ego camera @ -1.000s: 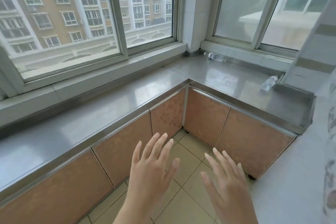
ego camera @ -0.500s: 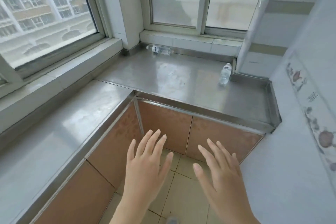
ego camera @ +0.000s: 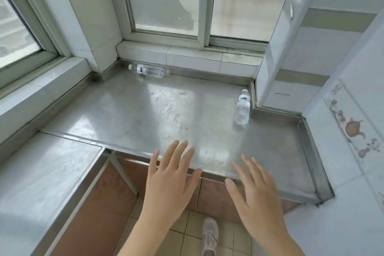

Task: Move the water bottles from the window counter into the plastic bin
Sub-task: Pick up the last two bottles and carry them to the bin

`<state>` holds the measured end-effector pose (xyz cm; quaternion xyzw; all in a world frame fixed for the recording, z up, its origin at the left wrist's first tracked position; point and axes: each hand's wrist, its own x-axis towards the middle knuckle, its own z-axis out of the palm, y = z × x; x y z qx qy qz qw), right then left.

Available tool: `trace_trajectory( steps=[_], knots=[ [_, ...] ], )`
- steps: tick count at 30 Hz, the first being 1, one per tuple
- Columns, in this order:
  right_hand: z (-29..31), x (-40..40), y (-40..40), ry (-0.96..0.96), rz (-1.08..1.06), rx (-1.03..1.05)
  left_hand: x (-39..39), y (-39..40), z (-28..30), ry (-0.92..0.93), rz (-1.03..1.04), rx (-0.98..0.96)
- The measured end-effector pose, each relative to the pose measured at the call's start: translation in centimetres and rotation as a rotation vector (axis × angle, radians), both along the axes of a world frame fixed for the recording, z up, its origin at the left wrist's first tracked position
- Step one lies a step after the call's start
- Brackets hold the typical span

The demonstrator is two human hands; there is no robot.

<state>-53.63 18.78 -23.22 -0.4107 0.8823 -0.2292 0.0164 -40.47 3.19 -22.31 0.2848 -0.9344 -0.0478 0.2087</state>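
Observation:
Two clear water bottles lie on their sides on the steel window counter (ego camera: 166,110). One bottle (ego camera: 148,70) rests at the back left against the tiled sill, cap pointing left. The other bottle (ego camera: 242,108) lies at the right by the white pillar, cap pointing away from me. My left hand (ego camera: 172,178) and my right hand (ego camera: 255,191) hover palm down over the counter's front edge, fingers spread, holding nothing. Both are well short of the bottles. No plastic bin is in view.
The counter bends in an L, with a second run (ego camera: 41,183) along the left window. Brown cabinet doors (ego camera: 99,203) stand below. A white pillar (ego camera: 276,37) and a tiled wall (ego camera: 353,131) close off the right. My shoe (ego camera: 209,235) is on the tiled floor.
The view has turned right and moved closer to the corner counter. Both open hands have risen from over the floor to the counter's front edge. The bottles have not moved.

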Motion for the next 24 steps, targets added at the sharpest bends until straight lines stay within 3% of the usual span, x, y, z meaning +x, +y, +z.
trace_trajectory(
  steps=[10,13,17,24],
  knots=[
    [-4.6,-18.8,-12.8,-0.066,-0.053,0.088,-18.1,-11.3,-2.9,-0.123,0.022,0.060],
    [-6.6,-24.4,-16.1,-0.199,-0.166,0.131,-21.9,-13.5,-3.6,-0.140,0.024,0.080],
    [-8.8,-30.0,-19.6,-0.414,-0.346,0.101,-24.7,-15.6,-4.6,-0.198,0.025,0.085],
    [-11.1,-34.3,-22.7,-0.578,-0.467,0.053,-26.2,-17.8,-6.8,-0.293,0.053,0.119]
  ],
)
